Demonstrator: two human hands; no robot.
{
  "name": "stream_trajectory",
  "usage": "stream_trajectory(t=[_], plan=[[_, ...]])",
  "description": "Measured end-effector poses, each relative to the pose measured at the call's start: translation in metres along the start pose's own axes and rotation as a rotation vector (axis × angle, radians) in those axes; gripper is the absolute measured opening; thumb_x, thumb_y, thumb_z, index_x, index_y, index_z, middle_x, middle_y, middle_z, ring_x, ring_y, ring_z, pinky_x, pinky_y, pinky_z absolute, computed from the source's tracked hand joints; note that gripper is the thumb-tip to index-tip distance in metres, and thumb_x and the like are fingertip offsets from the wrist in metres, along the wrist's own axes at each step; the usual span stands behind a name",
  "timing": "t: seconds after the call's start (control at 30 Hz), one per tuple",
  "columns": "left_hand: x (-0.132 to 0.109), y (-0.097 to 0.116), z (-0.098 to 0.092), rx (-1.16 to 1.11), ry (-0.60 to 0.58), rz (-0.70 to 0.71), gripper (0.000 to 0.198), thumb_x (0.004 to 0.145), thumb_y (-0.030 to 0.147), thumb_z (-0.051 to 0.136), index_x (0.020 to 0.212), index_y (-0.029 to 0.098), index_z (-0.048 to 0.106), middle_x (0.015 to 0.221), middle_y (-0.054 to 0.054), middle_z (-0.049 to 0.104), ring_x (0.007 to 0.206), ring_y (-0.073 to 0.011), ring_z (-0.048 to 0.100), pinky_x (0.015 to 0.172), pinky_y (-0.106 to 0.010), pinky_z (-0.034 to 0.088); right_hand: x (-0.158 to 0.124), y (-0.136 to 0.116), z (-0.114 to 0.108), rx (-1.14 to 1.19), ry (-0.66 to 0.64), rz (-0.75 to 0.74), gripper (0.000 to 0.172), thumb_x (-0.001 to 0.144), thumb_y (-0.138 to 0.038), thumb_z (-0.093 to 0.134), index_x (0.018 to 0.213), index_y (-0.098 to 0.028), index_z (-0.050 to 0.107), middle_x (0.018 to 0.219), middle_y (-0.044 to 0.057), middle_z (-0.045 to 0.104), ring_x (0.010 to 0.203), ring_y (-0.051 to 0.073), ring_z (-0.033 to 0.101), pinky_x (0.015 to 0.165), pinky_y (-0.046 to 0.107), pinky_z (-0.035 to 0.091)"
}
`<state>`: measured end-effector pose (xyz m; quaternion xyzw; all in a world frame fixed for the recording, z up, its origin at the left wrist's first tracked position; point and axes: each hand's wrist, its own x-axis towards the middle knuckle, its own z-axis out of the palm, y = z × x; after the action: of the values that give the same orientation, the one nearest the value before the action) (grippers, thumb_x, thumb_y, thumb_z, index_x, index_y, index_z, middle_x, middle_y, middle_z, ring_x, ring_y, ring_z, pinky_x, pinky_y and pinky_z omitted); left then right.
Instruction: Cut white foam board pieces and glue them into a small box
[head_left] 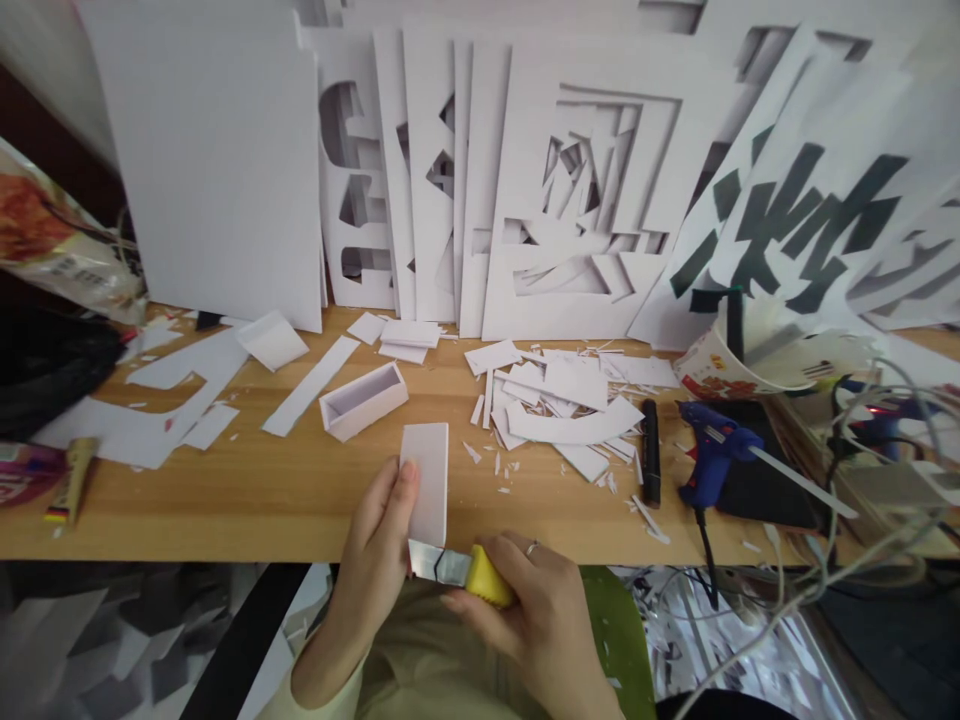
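My left hand (386,535) grips a small white foam board piece (427,470) near the table's front edge, thumb across its left side. In my right hand (529,610) is a yellow utility knife (487,578), my fingers wrapped round its handle. The knife's metal blade (431,562) points left and lies at the lower end of the board piece, close to my left hand. Whether the edge touches the board I cannot tell. Just beyond my left hand sits a white open box (364,402), made of the same kind of board.
White offcuts (559,395) lie heaped on the wooden table (247,510). A blue glue gun (709,450), a black marker (651,455) and a paper tub (724,360) stand or lie at the right, among cables. Cut white boards (217,170) lean along the back.
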<state>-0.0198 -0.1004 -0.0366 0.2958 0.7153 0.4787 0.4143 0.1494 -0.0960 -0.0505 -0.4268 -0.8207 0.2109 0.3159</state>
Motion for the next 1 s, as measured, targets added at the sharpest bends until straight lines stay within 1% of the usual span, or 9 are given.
stream_trajectory(t=[0.13, 0.23, 0.37, 0.5, 0.67, 0.77, 0.87, 0.93, 1.0], plan=[[-0.004, 0.004, -0.001, -0.065, -0.029, -0.054, 0.056, 0.082, 0.081, 0.058, 0.078, 0.025, 0.062, 0.058, 0.003, 0.054, 0.051, -0.0167, 0.05, 0.044, -0.027, 0.04, -0.004, 0.001, 0.005, 0.013, 0.032, 0.009, 0.06, 0.101, -0.071, 0.047, 0.078, -0.019, 0.066, 0.057, -0.001, 0.06, 0.048, 0.013, 0.054, 0.049, 0.027, 0.031], [-0.006, 0.005, -0.002, -0.138, 0.008, -0.109, 0.055, 0.079, 0.079, 0.065, 0.08, 0.024, 0.065, 0.057, 0.005, 0.051, 0.048, -0.015, 0.046, 0.043, -0.027, 0.037, -0.007, 0.002, 0.009, 0.016, 0.061, 0.011, 0.061, 0.101, -0.072, 0.045, 0.078, -0.02, 0.066, 0.058, -0.002, 0.059, 0.048, 0.013, 0.052, 0.05, 0.028, 0.03], [-0.008, 0.002, -0.005, -0.202, 0.055, -0.116, 0.055, 0.074, 0.076, 0.073, 0.09, 0.023, 0.07, 0.057, 0.004, 0.055, 0.054, -0.0176, 0.053, 0.048, -0.027, 0.041, -0.004, 0.0, 0.008, 0.002, 0.052, -0.04, 0.062, 0.101, -0.072, 0.044, 0.077, -0.02, 0.067, 0.058, -0.002, 0.06, 0.047, 0.013, 0.054, 0.049, 0.028, 0.031], [-0.011, 0.0, -0.009, -0.256, 0.065, -0.162, 0.056, 0.071, 0.076, 0.075, 0.084, 0.022, 0.07, 0.058, 0.004, 0.057, 0.056, -0.0178, 0.056, 0.049, -0.026, 0.043, 0.0, -0.001, 0.007, 0.001, 0.053, -0.103, 0.059, 0.102, -0.07, 0.046, 0.078, -0.02, 0.067, 0.058, -0.002, 0.062, 0.047, 0.012, 0.057, 0.049, 0.027, 0.033], [-0.015, 0.0, -0.015, -0.326, 0.121, -0.188, 0.054, 0.07, 0.07, 0.08, 0.093, 0.022, 0.074, 0.078, 0.0, 0.073, 0.079, -0.0213, 0.07, 0.066, -0.027, 0.054, 0.0, -0.001, 0.013, 0.029, 0.066, -0.125, 0.058, 0.101, -0.071, 0.048, 0.079, -0.02, 0.067, 0.059, -0.002, 0.061, 0.048, 0.013, 0.057, 0.049, 0.028, 0.033], [-0.015, -0.001, -0.018, -0.323, 0.128, -0.188, 0.055, 0.069, 0.07, 0.081, 0.094, 0.021, 0.075, 0.072, 0.0, 0.071, 0.077, -0.023, 0.07, 0.063, -0.028, 0.054, -0.003, -0.001, 0.015, 0.034, 0.067, -0.159, 0.056, 0.1, -0.069, 0.051, 0.081, -0.019, 0.068, 0.059, -0.001, 0.062, 0.049, 0.014, 0.058, 0.05, 0.028, 0.033], [-0.014, -0.002, -0.018, -0.302, 0.128, -0.175, 0.056, 0.068, 0.071, 0.08, 0.092, 0.021, 0.075, 0.062, 0.001, 0.066, 0.071, -0.0247, 0.069, 0.056, -0.029, 0.052, -0.007, -0.001, 0.017, 0.063, 0.097, -0.14, 0.055, 0.099, -0.07, 0.052, 0.083, -0.02, 0.068, 0.062, 0.001, 0.065, 0.051, 0.015, 0.058, 0.052, 0.028, 0.034], [-0.014, -0.001, -0.018, -0.292, 0.121, -0.161, 0.055, 0.068, 0.071, 0.081, 0.092, 0.021, 0.075, 0.063, 0.0, 0.067, 0.072, -0.0255, 0.07, 0.056, -0.029, 0.052, -0.008, -0.001, 0.017, 0.073, 0.107, -0.122, 0.055, 0.098, -0.071, 0.052, 0.086, -0.021, 0.069, 0.063, 0.001, 0.065, 0.052, 0.015, 0.058, 0.053, 0.028, 0.034], [-0.014, -0.001, -0.018, -0.292, 0.139, -0.16, 0.053, 0.068, 0.069, 0.083, 0.091, 0.021, 0.074, 0.071, -0.001, 0.071, 0.079, -0.0256, 0.072, 0.06, -0.029, 0.054, -0.007, -0.002, 0.015, 0.065, 0.087, -0.121, 0.054, 0.099, -0.071, 0.052, 0.087, -0.021, 0.07, 0.061, 0.0, 0.063, 0.051, 0.014, 0.057, 0.053, 0.027, 0.033]])
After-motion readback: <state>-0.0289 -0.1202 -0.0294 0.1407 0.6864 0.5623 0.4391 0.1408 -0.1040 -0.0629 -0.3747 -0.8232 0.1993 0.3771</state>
